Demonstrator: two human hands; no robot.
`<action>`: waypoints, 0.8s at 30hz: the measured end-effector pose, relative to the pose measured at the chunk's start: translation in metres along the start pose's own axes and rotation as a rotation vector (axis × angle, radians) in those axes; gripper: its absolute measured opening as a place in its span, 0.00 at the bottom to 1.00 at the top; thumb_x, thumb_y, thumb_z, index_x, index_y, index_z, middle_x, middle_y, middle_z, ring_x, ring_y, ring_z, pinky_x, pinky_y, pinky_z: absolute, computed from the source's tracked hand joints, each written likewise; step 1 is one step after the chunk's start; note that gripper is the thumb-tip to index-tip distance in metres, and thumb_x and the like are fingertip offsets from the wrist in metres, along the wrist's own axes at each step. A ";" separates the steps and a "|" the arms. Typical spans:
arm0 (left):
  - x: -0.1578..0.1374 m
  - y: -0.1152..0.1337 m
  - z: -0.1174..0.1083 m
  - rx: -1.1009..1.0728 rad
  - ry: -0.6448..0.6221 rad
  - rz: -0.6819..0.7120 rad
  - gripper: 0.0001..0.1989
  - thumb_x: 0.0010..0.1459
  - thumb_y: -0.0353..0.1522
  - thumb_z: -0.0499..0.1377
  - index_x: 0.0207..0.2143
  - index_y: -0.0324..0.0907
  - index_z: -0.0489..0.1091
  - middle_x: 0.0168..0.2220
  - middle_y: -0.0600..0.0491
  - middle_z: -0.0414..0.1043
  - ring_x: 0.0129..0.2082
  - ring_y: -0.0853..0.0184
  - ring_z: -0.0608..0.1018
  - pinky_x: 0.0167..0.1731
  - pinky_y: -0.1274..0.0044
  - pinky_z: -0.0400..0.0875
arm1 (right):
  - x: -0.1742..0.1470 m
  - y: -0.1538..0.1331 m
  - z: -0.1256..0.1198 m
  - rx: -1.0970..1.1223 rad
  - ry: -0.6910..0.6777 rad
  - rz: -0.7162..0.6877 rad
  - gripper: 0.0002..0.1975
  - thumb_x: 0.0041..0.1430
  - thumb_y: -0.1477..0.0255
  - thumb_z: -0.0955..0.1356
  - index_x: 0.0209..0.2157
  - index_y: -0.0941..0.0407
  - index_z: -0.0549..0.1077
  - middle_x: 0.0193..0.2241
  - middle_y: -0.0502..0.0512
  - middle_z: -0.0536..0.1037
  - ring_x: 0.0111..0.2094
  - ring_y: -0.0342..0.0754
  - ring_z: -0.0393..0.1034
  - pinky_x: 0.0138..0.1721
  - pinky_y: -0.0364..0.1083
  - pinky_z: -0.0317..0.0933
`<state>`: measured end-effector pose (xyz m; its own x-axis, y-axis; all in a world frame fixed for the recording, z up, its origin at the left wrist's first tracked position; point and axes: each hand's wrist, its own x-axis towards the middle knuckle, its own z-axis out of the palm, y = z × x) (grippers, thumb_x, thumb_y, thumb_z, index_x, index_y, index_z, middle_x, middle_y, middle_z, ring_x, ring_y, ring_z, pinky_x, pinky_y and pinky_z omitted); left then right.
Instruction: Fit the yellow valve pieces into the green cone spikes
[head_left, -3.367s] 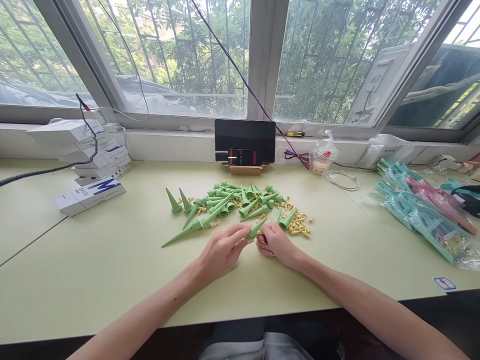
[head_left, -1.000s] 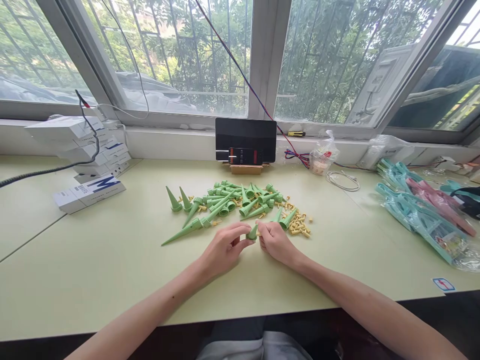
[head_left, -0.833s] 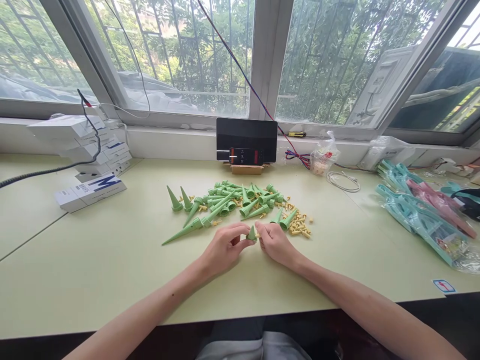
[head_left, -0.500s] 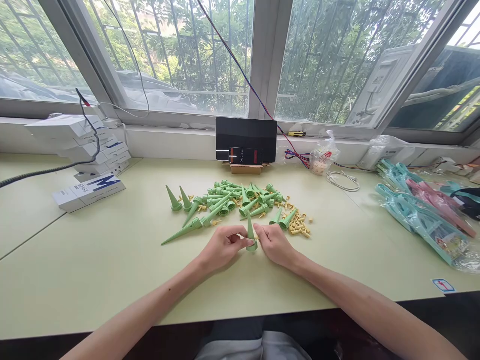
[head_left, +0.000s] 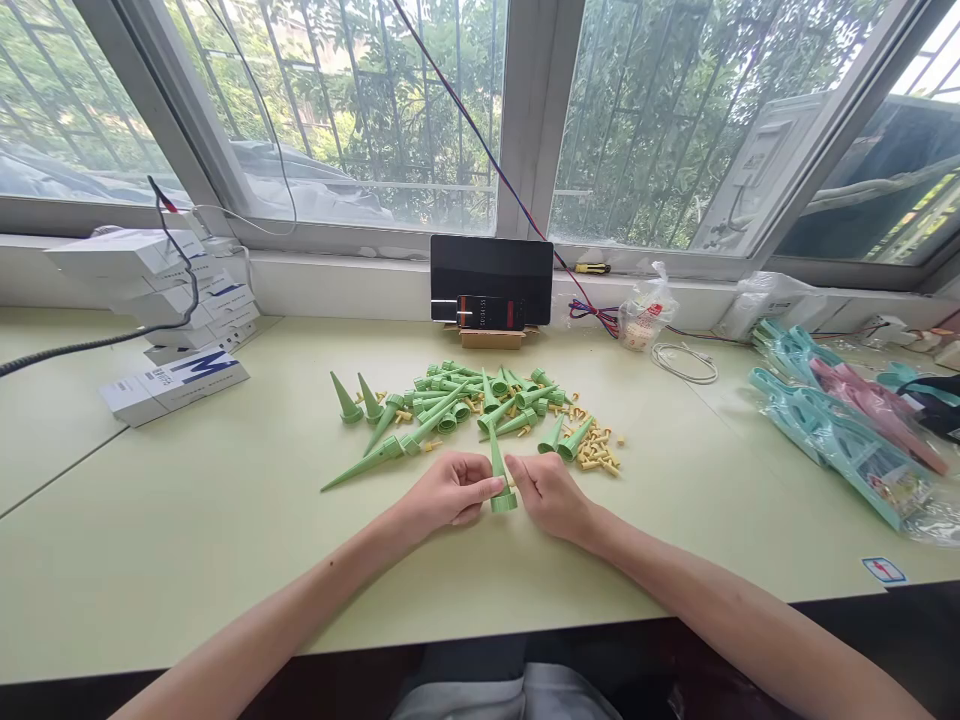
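Observation:
A green plastic cone spike (head_left: 496,460) with a ridged cap stands point up between my hands, over the front of the table. My left hand (head_left: 454,490) is closed on its lower part, thumb across the front. My right hand (head_left: 551,493) is closed at the spike's right side. A small yellow peg (head_left: 512,487) shows between its fingers and the cone, mostly hidden. Beyond my hands lies a heap of green cone spikes (head_left: 442,400), with loose yellow pegs (head_left: 600,450) at its right. Several spikes stand upright, including one green spike (head_left: 346,400) at the left.
A phone (head_left: 491,313) leans against a dark tablet (head_left: 491,265) at the back. White boxes (head_left: 176,385) are stacked at the left. Bagged teal and pink items (head_left: 847,420) lie at the right. A white cable (head_left: 684,363) and a plastic bag (head_left: 646,310) are near the window.
The held spike has come slightly lower and tilted, so more of its ridged cap shows. My left fingers have shifted on it; my right hand stays close beside it.

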<state>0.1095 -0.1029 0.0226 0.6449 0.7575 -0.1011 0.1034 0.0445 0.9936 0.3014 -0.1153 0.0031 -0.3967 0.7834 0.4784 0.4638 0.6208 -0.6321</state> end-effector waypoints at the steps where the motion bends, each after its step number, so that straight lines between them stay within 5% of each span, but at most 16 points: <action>1: 0.000 -0.001 -0.001 -0.013 -0.012 -0.006 0.24 0.56 0.48 0.64 0.23 0.41 0.60 0.12 0.64 0.52 0.12 0.79 0.54 0.15 0.83 0.45 | 0.000 0.000 -0.001 -0.014 -0.001 -0.019 0.24 0.74 0.63 0.52 0.21 0.54 0.49 0.17 0.46 0.55 0.19 0.41 0.46 0.24 0.44 0.44; 10: -0.001 -0.005 -0.003 -0.112 -0.049 -0.026 0.23 0.58 0.46 0.64 0.24 0.41 0.59 0.13 0.64 0.53 0.13 0.79 0.54 0.16 0.82 0.45 | -0.001 -0.001 -0.004 -0.108 0.010 -0.155 0.22 0.73 0.68 0.52 0.22 0.54 0.51 0.18 0.46 0.54 0.19 0.42 0.44 0.25 0.45 0.43; 24: 0.000 0.000 0.004 0.098 0.111 0.085 0.21 0.58 0.44 0.62 0.22 0.39 0.61 0.16 0.63 0.50 0.14 0.78 0.55 0.14 0.83 0.47 | 0.001 0.000 0.002 0.050 0.047 -0.021 0.23 0.73 0.65 0.54 0.21 0.54 0.49 0.17 0.44 0.51 0.19 0.40 0.43 0.23 0.44 0.42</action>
<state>0.1126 -0.1057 0.0228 0.5676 0.8233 -0.0050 0.1284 -0.0825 0.9883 0.2992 -0.1145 0.0028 -0.3677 0.7715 0.5191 0.4156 0.6357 -0.6505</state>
